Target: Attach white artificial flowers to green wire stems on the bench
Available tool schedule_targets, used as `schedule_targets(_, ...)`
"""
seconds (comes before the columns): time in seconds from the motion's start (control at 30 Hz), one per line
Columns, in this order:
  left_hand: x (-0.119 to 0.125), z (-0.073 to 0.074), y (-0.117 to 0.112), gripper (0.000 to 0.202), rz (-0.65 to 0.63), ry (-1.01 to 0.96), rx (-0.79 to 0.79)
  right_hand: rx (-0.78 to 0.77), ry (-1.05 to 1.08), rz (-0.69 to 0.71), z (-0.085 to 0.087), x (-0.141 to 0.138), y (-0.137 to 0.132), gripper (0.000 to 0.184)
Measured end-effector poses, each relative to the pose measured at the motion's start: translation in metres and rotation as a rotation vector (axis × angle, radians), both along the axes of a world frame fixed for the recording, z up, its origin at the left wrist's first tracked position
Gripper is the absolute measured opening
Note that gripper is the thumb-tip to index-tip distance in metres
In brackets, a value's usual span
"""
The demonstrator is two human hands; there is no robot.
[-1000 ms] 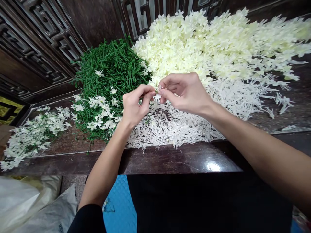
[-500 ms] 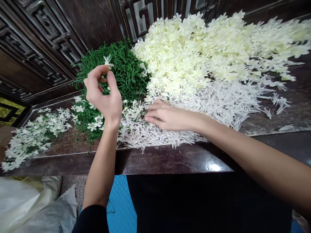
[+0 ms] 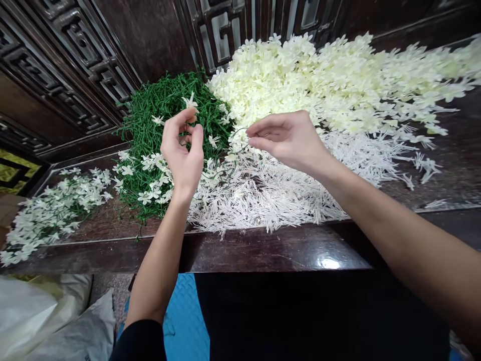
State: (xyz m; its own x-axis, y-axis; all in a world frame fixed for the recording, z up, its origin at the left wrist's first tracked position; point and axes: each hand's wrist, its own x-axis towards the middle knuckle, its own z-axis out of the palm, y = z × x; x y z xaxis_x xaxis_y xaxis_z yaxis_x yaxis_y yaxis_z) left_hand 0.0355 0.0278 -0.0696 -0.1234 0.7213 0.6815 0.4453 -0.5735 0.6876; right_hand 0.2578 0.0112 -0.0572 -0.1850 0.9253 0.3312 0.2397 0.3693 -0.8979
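Observation:
My left hand is closed, fingers curled toward the thumb, with a small white artificial flower held at its fingertips. It hovers over the pile of green plastic stems. To its right, my right hand pinches a thin dark green stem that curves down to the left; its far end is lost among the flowers. Below my right hand spreads a heap of thin white plastic pieces. Behind it lies a big mound of cream-white petals.
Finished-looking white flower sprigs lie at the left end of the dark wooden bench. A carved wooden backrest rises behind the piles. Pale sacks and a blue mat are on the floor.
My right hand has lifted from the white pieces, up and to the right, with a thin stem between its fingers. My left hand has shifted right with the flower.

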Motion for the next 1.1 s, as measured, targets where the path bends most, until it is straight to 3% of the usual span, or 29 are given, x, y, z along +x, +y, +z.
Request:
schedule_targets(0.23, 0.001, -0.004, 0.003, 0.031, -0.123, -0.094, -0.114, 0.018, 0.120, -0.112, 0.002, 0.006, 0.005, 0.010)
schedule_targets(0.43, 0.008, 0.008, -0.010, 0.018, -0.128, -0.091, -0.237, 0.008, 0.163, -0.150, 0.001, 0.008, 0.008, 0.009)
schedule_targets(0.53, 0.011, 0.013, -0.015, 0.015, -0.182, -0.005, -0.410, -0.025, 0.236, -0.165, 0.003, 0.007, 0.008, 0.008)
schedule_targets(0.6, 0.012, 0.012, -0.017, 0.013, -0.149, 0.147, -0.487, -0.054, 0.300, -0.154, 0.004, 0.006, 0.008, 0.010)
schedule_targets(0.7, 0.016, 0.009, -0.017, 0.011, 0.036, 0.358, -0.369, -0.085, 0.399, -0.116, 0.003, 0.005, 0.007, 0.014)
schedule_targets(0.77, 0.020, 0.007, -0.018, 0.011, 0.023, 0.390, -0.286, -0.100, 0.439, -0.083, 0.002, 0.003, 0.005, 0.018)
schedule_targets(0.9, 0.028, 0.005, -0.022, 0.021, -0.223, 0.241, -0.297, -0.151, 0.366, 0.038, 0.001, -0.002, -0.003, 0.028)
schedule_targets(1.03, 0.035, 0.002, -0.024, 0.017, -0.293, -0.012, -0.293, -0.137, 0.140, 0.149, 0.002, -0.002, -0.004, 0.027)
schedule_targets(1.1, 0.035, 0.001, -0.023, 0.015, -0.303, -0.113, -0.319, -0.084, 0.005, 0.104, 0.001, 0.002, 0.001, 0.021)
